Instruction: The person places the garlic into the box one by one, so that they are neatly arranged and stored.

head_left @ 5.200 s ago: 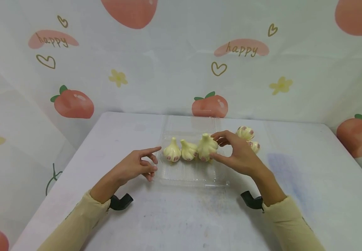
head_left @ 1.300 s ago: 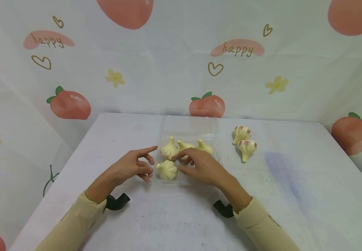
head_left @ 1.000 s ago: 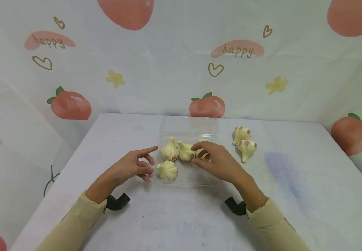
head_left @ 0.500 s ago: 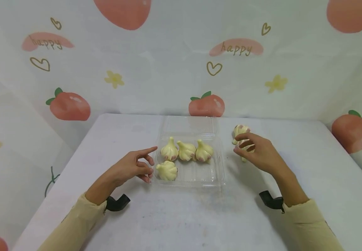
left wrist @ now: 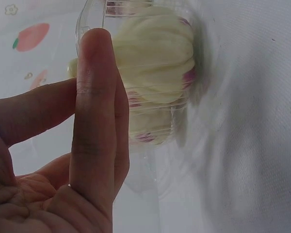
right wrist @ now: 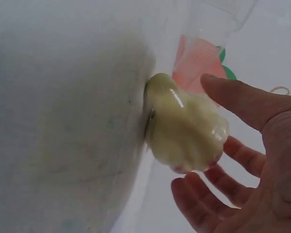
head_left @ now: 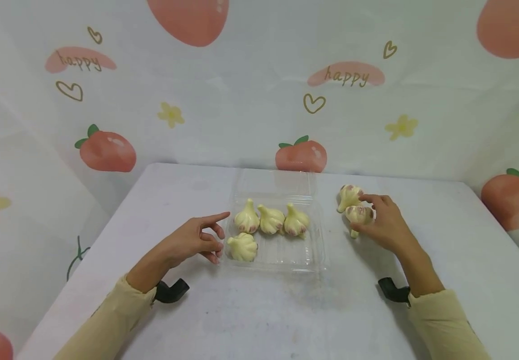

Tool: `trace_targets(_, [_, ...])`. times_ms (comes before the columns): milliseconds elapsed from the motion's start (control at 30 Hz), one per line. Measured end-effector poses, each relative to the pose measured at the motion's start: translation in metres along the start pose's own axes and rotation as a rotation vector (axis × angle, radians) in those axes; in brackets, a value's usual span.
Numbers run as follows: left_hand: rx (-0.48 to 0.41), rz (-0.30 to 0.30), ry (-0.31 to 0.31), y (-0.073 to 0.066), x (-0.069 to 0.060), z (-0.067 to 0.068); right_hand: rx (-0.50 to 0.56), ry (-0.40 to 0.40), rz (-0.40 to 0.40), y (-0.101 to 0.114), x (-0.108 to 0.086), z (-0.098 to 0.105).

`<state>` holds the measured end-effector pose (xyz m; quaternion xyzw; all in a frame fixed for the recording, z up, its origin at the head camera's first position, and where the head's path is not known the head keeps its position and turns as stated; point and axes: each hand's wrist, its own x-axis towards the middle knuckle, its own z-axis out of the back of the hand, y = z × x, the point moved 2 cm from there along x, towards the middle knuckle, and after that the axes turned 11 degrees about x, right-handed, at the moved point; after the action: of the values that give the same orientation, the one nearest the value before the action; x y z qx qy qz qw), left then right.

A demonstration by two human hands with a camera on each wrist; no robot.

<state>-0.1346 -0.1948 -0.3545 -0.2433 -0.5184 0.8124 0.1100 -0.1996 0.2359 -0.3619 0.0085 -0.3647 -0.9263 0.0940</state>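
Note:
Four garlic bulbs, cream with purplish marks, sit in a clear plastic clamshell box (head_left: pixel 282 255) in the head view. Three form the back row, including a middle bulb (head_left: pixel 270 220); a front-left bulb (head_left: pixel 243 247) lies on its side. Beside the box's left edge is my left hand (head_left: pixel 192 239), index finger extended, others loosely bent, holding nothing. To the right of the box, two bulbs rest on the table: a far one (head_left: pixel 349 196) and a nearer bulb (head_left: pixel 358 215). My right hand (right wrist: pixel 262 160) surrounds the nearer bulb with thumb and fingers spread, not visibly gripping it.
The box's clear lid (head_left: pixel 275 184) lies folded back behind it on the white table (head_left: pixel 250 315). A printed cloth (head_left: pixel 241 100) hangs behind. Black curved pieces (head_left: pixel 173 291) stick out at both wrists.
A fourth bulb came into the box at front left. My right hand first straightened the back-row bulbs, then moved right to the bulbs on the table. My left hand stayed put.

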Motion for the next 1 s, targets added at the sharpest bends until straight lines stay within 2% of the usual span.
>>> trace_targets(233, [0.011, -0.006, -0.015, -0.001, -0.001, 0.002, -0.008, 0.057, -0.081, -0.007, 0.005, -0.001])
trace_targets(500, [0.020, -0.013, -0.010, 0.000, -0.001, -0.001, 0.021, 0.148, -0.121, -0.017, 0.003, 0.010])
trace_targets(633, [0.022, -0.014, -0.011, -0.001, 0.000, -0.002, -0.025, 0.173, -0.172, -0.024, 0.000, 0.014])
trace_targets(833, [0.024, -0.014, -0.012, -0.004, -0.002, -0.002, -0.090, 0.201, -0.207, -0.030, -0.001, 0.021])
trace_targets(1000, [0.024, -0.001, -0.014, -0.003, -0.002, -0.002, -0.123, 0.258, -0.258, -0.032, -0.003, 0.026])
